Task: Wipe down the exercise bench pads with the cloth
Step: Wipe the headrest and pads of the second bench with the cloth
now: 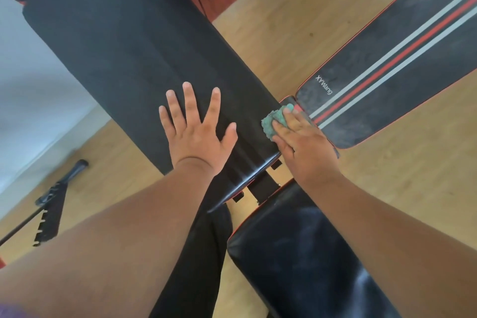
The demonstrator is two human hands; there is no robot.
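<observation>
Both forearms fill the bottom of my view, reaching forward over the bench. On the left, my left hand [192,128] lies flat on the long back pad [124,54], fingers straight and spread wide, palm pressing down and gripping nothing. That pad is black with a matte, slightly dusty face, and it runs up and away to the left. Below it, the glossy black seat pad [296,253] sits close under my right forearm, with the bench's metal brackets [260,187] showing in the gap between the two pads. To the right, my right hand [304,143] presses the crumpled green cloth [275,120] against the back pad's lower right edge, fingers lying over the cloth. Just beyond it, a second black pad [402,59] carries one red and two grey stripes and the white lettering "XYWang".
</observation>
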